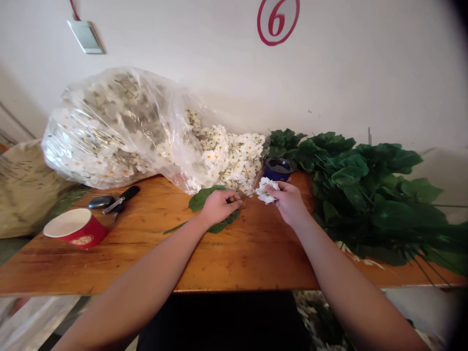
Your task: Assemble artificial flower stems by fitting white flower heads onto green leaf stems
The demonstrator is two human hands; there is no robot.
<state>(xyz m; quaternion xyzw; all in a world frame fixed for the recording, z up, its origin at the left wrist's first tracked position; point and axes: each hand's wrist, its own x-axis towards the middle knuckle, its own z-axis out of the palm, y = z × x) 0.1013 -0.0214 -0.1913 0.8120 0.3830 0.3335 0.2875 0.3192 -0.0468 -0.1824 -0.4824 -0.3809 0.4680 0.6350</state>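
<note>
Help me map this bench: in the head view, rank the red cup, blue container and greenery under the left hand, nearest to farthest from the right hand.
1. Blue container, behind right hand.
2. Greenery, under left hand.
3. Red cup, far left.

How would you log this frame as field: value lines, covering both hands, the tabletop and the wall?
left hand: over a green leaf; grip unclear
right hand: holding white flowers
beyond hands: clear plastic bag of white blossoms; dark blue container
table left: red paper cup, upright
table right: green foliage pile
wall: red circled 6
</note>
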